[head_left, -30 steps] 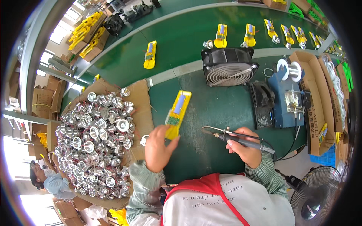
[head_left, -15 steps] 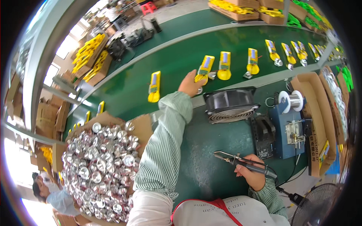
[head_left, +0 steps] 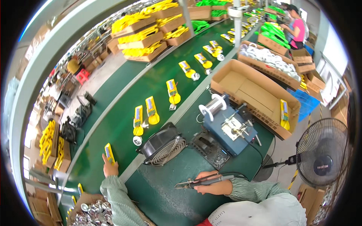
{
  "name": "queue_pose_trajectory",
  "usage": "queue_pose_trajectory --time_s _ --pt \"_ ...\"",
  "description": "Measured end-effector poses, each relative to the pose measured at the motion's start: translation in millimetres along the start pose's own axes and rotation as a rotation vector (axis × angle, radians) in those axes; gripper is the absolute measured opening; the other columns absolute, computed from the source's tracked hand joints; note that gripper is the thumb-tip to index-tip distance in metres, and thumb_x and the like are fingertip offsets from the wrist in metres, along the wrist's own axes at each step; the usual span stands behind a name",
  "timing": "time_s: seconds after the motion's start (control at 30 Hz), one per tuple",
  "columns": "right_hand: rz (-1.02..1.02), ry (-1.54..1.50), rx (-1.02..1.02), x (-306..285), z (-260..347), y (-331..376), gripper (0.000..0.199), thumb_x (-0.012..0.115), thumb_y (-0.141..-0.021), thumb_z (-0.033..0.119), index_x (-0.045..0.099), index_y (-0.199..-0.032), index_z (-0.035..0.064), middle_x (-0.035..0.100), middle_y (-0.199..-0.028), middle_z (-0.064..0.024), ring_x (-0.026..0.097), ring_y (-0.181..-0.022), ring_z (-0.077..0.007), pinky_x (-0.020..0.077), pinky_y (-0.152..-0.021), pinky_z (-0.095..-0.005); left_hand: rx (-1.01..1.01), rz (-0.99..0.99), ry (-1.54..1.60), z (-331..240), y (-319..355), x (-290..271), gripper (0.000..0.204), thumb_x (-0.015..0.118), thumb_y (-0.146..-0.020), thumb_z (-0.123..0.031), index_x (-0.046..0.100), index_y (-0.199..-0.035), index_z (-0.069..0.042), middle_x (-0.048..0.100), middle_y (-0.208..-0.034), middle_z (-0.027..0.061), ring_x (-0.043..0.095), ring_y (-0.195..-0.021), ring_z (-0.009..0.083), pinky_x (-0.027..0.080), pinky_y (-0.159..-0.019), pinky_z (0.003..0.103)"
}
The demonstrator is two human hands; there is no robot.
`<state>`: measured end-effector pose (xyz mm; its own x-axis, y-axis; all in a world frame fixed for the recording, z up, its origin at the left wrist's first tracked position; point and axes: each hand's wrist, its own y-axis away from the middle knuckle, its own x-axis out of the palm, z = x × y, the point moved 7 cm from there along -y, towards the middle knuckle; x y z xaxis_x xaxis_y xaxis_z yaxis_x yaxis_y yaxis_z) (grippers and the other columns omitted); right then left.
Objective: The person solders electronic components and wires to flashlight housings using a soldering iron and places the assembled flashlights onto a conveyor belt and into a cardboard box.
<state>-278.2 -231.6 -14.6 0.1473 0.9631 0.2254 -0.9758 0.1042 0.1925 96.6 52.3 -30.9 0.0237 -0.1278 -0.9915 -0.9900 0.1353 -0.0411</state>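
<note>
Left edge of the bench: a cardboard box of shiny metal cups [head_left: 88, 214] sits beside the person's striped left sleeve, only partly in view.

Left hand [head_left: 109, 170]: reached out over the green conveyor belt [head_left: 124, 101], fingers closed around the lower end of a yellow flat device [head_left: 109, 153] that lies at the near edge of the belt. Whether the part is fully down or just off the surface cannot be told.

Belt, further right: like yellow devices [head_left: 152, 109] lie in a spaced row running away up the line, each apart from its neighbour. Judgement: for a sound placement, the held piece should go down flat, lined up like the others, with a gap kept to the nearest pair [head_left: 138, 119].

Centre of the green work mat: a black square fan [head_left: 164, 145] just beside the belt, then a blue solder feeder [head_left: 230, 128] with its wire spool [head_left: 213, 106].

Right hand [head_left: 211, 185]: wrapped around the handle of a soldering iron [head_left: 200, 182], tip pointing left above the mat. Judgement: keep that tip low and clear of the left sleeve while the left arm is extended.

Far right: an open carton [head_left: 256, 94] and a standing fan [head_left: 322, 152].
</note>
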Motion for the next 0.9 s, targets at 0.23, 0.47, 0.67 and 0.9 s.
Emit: queue_pose_trajectory --time_s 0.23,0.47,0.67,0.9 --pt "0.066 -0.043 -0.043 5 4 25 0.019 0.063 -0.081 0.015 0.056 -0.093 0.0031 0.061 -0.073 -0.0032 0.058 -0.065 -0.0086 0.0476 -0.057 -0.0233 0.13 -0.026 0.144 -55 99 -61 0.081 0.064 -0.071 -0.019 0.02 -0.138 -0.008 0.06 -0.092 0.0258 0.059 -0.085 0.0409 0.047 -0.075 0.045" --pt "0.016 0.004 -0.093 1 1 28 0.014 0.064 -0.08 0.014 0.059 -0.09 0.0047 0.061 -0.072 -0.0015 0.059 -0.064 -0.0065 0.0462 -0.057 -0.0199 0.318 0.02 0.272 -103 257 -99 0.065 0.064 -0.073 -0.01 0.034 -0.13 -0.002 0.056 -0.107 0.0245 0.055 -0.096 0.0402 0.047 -0.08 0.042" --pt "0.045 -0.083 -0.21 3 6 33 0.017 0.063 -0.078 0.001 0.055 -0.092 -0.0049 0.063 -0.075 -0.0121 0.061 -0.062 -0.0132 0.0499 -0.053 -0.0237 0.269 0.114 0.117 -112 347 -48 0.065 0.066 -0.073 -0.015 0.037 -0.13 -0.009 0.056 -0.106 0.0161 0.054 -0.092 0.0355 0.046 -0.077 0.042" --pt "0.072 -0.037 -0.157 15 6 39 0.015 0.06 -0.079 -0.002 0.052 -0.09 -0.0058 0.062 -0.075 -0.0142 0.06 -0.06 -0.0143 0.0501 -0.053 -0.0247 0.194 -0.19 0.17 -55 370 -79 0.042 0.066 -0.073 -0.016 0.054 -0.112 -0.007 0.058 -0.094 0.014 0.055 -0.085 0.0302 0.045 -0.074 0.04"
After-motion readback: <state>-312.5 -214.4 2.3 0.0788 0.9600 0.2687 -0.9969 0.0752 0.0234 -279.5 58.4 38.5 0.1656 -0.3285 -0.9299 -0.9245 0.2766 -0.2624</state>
